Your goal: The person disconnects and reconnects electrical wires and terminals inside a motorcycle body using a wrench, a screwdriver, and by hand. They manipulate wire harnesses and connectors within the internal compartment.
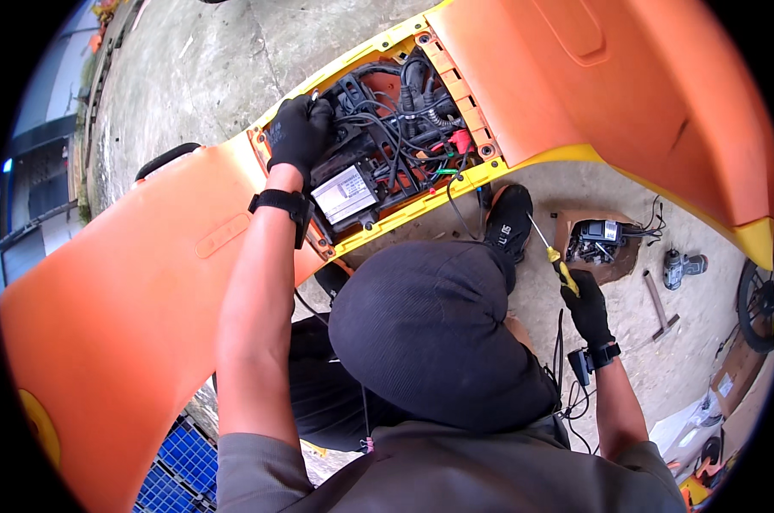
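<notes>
My left hand (pixel 297 137), in a black glove, is closed at the upper left rim of an open compartment (pixel 443 47) in an orange and yellow vehicle body; a small pale bit shows at my fingertips, too small to name. Below it sit a silver controller box (pixel 342 195) and tangled black cables (pixel 395 124), with red and green connectors (pixel 460 141) at their right. My gloved right hand (pixel 585 303) grips a yellow-handled screwdriver (pixel 563 272) outside the compartment, its long shaft pointing up and left toward my shoe (pixel 508 221).
Orange panels (pixel 122 291) flank the compartment. On the concrete at right are a cardboard box (pixel 605 265) of parts and electronics, a power drill (pixel 673 272), a hammer (pixel 661 312), a wheel (pixel 755 308) and cardboard (pixel 733 380). Blue crates (pixel 182 457) stand at lower left.
</notes>
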`<state>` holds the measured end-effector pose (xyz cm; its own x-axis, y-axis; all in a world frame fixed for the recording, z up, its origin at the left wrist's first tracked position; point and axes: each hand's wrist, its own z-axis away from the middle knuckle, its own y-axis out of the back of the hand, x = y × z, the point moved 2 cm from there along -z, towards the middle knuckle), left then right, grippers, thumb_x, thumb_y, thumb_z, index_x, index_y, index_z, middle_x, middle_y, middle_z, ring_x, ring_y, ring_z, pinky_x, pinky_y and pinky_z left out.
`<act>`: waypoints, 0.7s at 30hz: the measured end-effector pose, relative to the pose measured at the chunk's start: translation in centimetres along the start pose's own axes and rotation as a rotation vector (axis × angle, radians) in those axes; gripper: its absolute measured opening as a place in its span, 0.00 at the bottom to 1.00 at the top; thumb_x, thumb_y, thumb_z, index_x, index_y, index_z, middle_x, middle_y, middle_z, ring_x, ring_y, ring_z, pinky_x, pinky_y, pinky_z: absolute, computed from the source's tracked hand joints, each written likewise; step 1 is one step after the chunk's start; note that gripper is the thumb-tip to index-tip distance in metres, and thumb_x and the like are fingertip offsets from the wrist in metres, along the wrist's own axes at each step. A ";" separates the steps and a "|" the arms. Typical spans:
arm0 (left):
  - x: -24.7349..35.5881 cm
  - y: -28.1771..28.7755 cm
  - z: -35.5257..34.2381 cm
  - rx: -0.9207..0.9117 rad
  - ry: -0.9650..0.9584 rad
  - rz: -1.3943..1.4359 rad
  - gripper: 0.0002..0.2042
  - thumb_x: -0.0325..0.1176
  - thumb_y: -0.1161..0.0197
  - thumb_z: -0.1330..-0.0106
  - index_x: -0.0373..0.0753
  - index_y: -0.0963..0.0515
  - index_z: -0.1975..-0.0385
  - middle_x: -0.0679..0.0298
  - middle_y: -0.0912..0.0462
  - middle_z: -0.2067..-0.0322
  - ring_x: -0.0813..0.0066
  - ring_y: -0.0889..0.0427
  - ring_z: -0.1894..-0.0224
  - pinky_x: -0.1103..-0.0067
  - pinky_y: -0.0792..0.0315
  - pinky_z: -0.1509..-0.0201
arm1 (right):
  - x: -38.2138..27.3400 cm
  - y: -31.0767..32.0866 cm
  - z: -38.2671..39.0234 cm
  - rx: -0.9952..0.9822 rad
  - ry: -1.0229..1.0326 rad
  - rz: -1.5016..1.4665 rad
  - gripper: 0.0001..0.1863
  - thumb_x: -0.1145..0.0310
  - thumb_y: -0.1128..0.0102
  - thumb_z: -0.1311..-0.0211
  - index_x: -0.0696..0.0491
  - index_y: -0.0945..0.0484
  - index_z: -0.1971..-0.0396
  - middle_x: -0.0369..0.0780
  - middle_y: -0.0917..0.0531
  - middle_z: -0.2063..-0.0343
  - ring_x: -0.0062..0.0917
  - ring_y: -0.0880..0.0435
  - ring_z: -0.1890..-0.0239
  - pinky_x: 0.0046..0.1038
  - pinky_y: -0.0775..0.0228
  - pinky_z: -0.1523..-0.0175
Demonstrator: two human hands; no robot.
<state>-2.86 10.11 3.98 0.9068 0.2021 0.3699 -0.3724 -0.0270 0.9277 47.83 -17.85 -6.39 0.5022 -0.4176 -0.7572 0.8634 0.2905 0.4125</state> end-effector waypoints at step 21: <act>-0.3 5.9 0.9 -0.102 -0.003 0.800 0.11 0.31 0.40 0.27 0.32 0.17 0.53 0.63 0.14 0.71 0.80 0.16 0.71 0.82 0.21 0.63 | -24.1 2.9 -1.2 0.011 0.249 -0.161 0.18 0.75 0.41 0.36 0.59 0.24 0.46 0.38 0.20 0.55 0.18 0.21 0.60 0.21 0.28 0.54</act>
<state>-5.11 8.97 9.35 0.3583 0.1568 0.9203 -0.9251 -0.0728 0.3726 38.16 -5.91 12.42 0.3327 -0.2330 -0.9138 0.9321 0.2281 0.2812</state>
